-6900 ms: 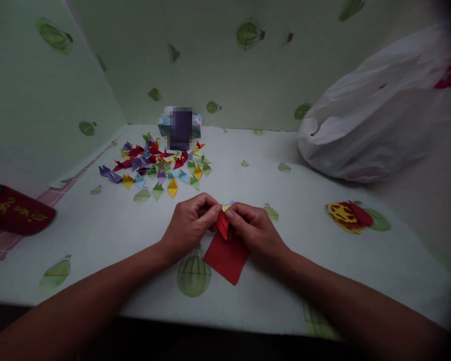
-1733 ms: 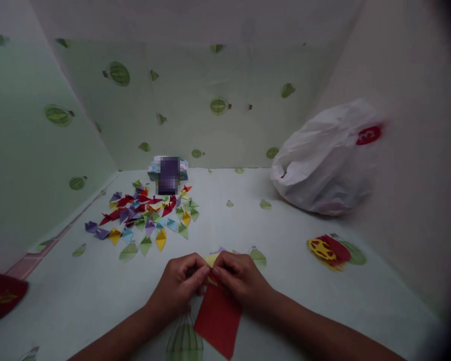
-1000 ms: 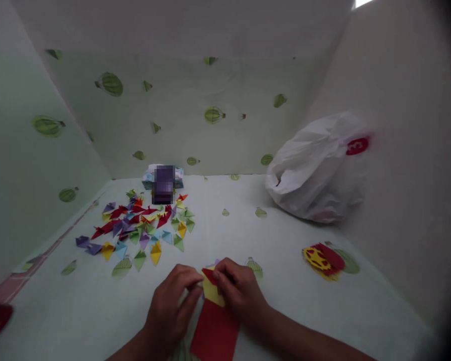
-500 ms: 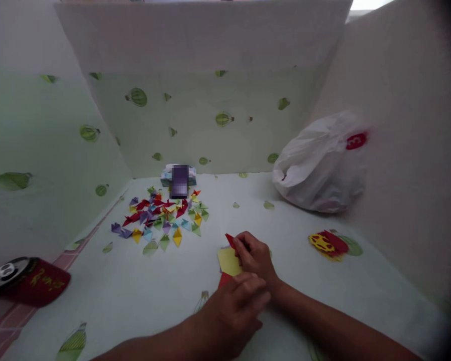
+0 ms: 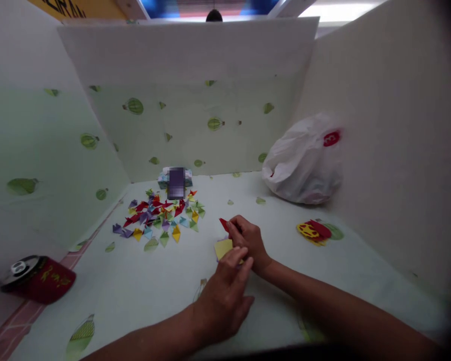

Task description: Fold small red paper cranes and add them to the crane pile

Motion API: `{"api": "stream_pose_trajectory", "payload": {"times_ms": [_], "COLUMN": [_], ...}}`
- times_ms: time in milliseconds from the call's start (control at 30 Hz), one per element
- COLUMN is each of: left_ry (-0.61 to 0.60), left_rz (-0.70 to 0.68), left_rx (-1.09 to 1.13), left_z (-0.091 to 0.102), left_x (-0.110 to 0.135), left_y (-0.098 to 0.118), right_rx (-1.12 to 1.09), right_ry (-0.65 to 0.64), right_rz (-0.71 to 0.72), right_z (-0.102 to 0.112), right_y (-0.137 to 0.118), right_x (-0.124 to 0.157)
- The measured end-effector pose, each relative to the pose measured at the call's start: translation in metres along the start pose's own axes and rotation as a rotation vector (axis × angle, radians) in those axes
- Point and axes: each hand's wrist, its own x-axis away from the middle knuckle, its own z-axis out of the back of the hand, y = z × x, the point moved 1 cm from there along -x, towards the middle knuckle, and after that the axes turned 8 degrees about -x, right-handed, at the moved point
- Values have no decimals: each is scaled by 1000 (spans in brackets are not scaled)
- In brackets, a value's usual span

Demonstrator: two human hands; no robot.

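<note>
My right hand (image 5: 250,243) pinches a small red folded paper (image 5: 224,223), whose pointed end sticks out to the left of the fingers. My left hand (image 5: 225,293) is just in front of it, fingers stretched out and thumb apart. Its fingertips overlap the right hand in view; whether they touch is unclear. Beneath both hands, partly covered, lie yellow square papers (image 5: 221,248) on the table. Further left spreads a pile of small folded paper pieces (image 5: 164,238) in red, purple, green, yellow, orange and blue.
A red drink can (image 5: 41,281) is at the near left. Behind the paper pile stands a tissue box (image 5: 163,179) with a blurred-out phone-like object (image 5: 176,184) against it. At right are a white plastic bag (image 5: 304,160) and red and yellow cut-outs (image 5: 313,231). Cloth-covered walls (image 5: 188,60) enclose the table.
The view has tilted up and shifted. My left hand has moved closer to my right, its fingers now more extended. A red paper edge near it is out of sight. My right hand keeps its pinch.
</note>
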Motion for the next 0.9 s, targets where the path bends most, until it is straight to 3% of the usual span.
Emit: {"api": "stream_pose_trajectory", "payload": {"times_ms": [133,200,333,533,767,900], "left_ry": [-124,-127,3,-29,185,131], "left_rz": [-21,17,250,246,334,229], "left_rx": [102,119,49,88,-66,-33], "left_z": [2,6,15,16,14,7], "left_x": [-1,-7,-22,-25,-41,-46], "left_y": [15,17,13,16,0,-1], "right_rx": [-4,-10,-24,-110,-288,-355], "right_ry": [-12,-1,42,74,100,119], "right_rz": [28,32,38,3,-72,-100], "right_z": [1,2,1,-14,-37,-41], "right_y": [-5,-8,-15,-11,-9,-10], "right_x": [-4,-8,-22,-43,-68,-84]}}
